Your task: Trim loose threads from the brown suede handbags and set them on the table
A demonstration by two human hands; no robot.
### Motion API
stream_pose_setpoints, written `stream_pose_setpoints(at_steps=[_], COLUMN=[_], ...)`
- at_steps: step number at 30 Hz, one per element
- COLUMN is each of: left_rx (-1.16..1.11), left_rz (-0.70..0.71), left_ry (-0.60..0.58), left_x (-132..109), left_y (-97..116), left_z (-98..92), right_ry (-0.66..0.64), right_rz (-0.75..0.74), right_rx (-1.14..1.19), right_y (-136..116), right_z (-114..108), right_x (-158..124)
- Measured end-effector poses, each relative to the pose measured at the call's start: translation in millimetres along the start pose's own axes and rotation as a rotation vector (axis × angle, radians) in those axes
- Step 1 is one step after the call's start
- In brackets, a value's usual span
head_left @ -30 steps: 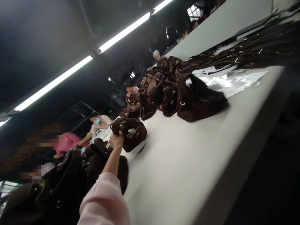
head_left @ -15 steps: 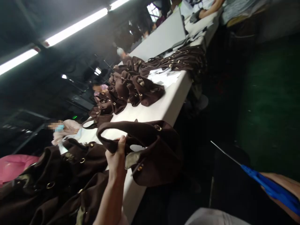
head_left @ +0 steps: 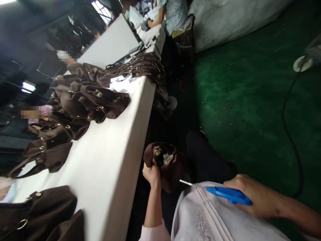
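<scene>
My left hand [head_left: 151,174] is closed round the handle of a dark brown handbag [head_left: 173,170], which hangs beside the table edge near my lap. The bag's mouth faces up, showing crumpled beige pieces and something pale inside. In my right hand [head_left: 247,192] is a blue-handled tool [head_left: 229,194] with a thin straight metal rod. Its rod points left towards the bag, apart from it, above my pale top. The exact kind of tool cannot be made out.
A long white table [head_left: 107,164] runs along my left. On it lie several brown bags [head_left: 107,100], a heap of brown straps [head_left: 142,65] and a white board [head_left: 110,43]. A co-worker [head_left: 173,15] sits at the far end. A cable [head_left: 286,127] crosses the green floor [head_left: 240,110].
My left hand has brought the handbag off the table, down and right towards my lap. My right hand has moved left with the blue-handled tool. The view has swung right.
</scene>
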State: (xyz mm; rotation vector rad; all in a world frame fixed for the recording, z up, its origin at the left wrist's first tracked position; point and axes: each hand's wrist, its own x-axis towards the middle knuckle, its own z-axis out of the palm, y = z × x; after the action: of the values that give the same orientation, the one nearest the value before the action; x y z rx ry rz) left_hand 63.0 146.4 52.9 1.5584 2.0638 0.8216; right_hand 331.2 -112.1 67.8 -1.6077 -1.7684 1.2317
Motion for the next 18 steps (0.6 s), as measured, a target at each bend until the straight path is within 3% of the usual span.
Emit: stream_pose_setpoints(at_steps=[4,9,11,13,15,18], left_rx=[0.025,0.001,-0.017,0.014,0.115,0.319], left_rz=[-0.015,0.025,0.109,0.297,0.587,1.042], left_ry=[-0.032,-0.004,-0.022,-0.077,-0.16,-0.355], left_x=[-6.0,-7.4,-10.7,-17.0,-26.4,-44.2], left_y=[-15.6,-26.5,-28.2,-28.4,-26.8,-21.5], left_z=[-11.6,-22.8,-31.2,-42.0,-52.1,-57.7], right_ry=[0.08,-0.023,0.061,0.161,0.179,0.082], right_rz=[0.076,0.014,0.066,0.132,0.152,0.101], right_rx=[-0.051,-0.039,-0.036,-0.049,-0.049,-0.006], right_y=[17.0,22.4,38.7,58.9,70.4,55.0], right_z=[-9.0,-13.6,-22.8,-38.6,-56.1,-74.0], right_x=[4.3,10.6,17.0,25.5,34.7,46.0])
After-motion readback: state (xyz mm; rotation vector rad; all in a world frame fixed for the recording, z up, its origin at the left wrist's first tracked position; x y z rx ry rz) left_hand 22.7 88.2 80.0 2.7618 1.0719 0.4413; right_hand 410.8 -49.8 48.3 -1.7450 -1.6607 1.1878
